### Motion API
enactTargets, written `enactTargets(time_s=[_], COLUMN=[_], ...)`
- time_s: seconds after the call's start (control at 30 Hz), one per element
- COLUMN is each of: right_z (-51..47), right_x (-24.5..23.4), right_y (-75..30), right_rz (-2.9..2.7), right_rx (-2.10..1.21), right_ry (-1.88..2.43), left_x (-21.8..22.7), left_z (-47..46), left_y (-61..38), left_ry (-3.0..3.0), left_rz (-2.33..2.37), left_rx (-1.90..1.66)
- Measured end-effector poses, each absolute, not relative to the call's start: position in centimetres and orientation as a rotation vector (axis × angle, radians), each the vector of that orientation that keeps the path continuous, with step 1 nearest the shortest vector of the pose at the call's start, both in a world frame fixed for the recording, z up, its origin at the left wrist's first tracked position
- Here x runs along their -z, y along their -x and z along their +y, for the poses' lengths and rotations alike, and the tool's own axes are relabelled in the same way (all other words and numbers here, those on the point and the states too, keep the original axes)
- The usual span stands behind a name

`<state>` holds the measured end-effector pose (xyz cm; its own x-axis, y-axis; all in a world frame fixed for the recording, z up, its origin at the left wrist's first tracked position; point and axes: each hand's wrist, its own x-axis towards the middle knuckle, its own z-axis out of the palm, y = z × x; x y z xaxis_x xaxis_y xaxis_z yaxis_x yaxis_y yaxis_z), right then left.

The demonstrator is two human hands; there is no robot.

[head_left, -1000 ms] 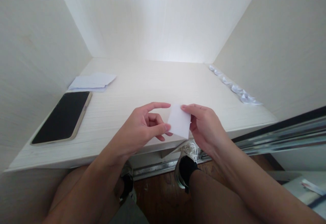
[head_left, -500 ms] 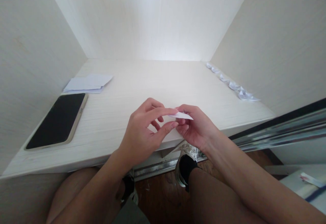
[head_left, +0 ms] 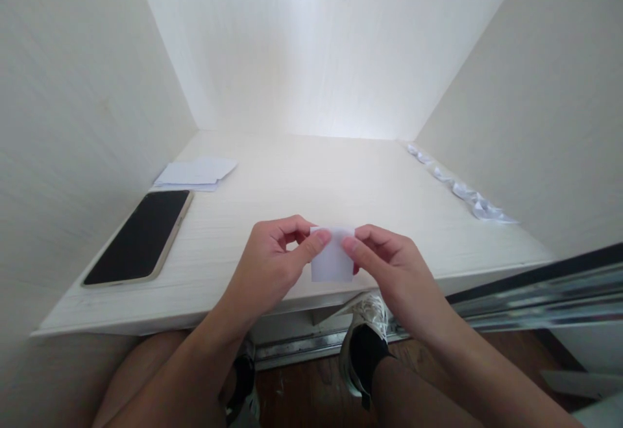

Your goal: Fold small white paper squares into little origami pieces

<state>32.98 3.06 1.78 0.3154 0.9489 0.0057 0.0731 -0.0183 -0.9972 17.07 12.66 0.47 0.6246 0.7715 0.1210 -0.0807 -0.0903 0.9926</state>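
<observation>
A small white paper square is held upright between both my hands, just above the front edge of the pale shelf. My left hand pinches its upper left side with thumb and forefinger. My right hand pinches its upper right side the same way. The paper's lower part hangs free below my fingers.
A black phone lies face up at the shelf's left. Behind it sits a small stack of white paper sheets. A row of folded paper pieces runs along the right wall. My knees and a shoe show below.
The paper went from tilted flat and edge-on to upright and facing me. Both hands closed in on its top corners, and my view shifted slightly downward.
</observation>
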Motion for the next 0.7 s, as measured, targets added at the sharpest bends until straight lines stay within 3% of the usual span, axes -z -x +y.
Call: enactTargets(time_s=[0.43, 0.7], right_z=[2.8, 3.0], right_x=[-1.7, -1.5], right_y=[-32.8, -33.3], right_rz=[-1.061, -0.998], right_rx=[-0.946, -0.758], right_ry=[1.475, 1.521], left_x=[-0.3, -1.2], left_z=[13.0, 13.5], left_y=[-16.8, -16.6], left_ry=[-1.504, -1.707], left_rz=[0.636, 0.616], left_rx=[-0.654, -0.438])
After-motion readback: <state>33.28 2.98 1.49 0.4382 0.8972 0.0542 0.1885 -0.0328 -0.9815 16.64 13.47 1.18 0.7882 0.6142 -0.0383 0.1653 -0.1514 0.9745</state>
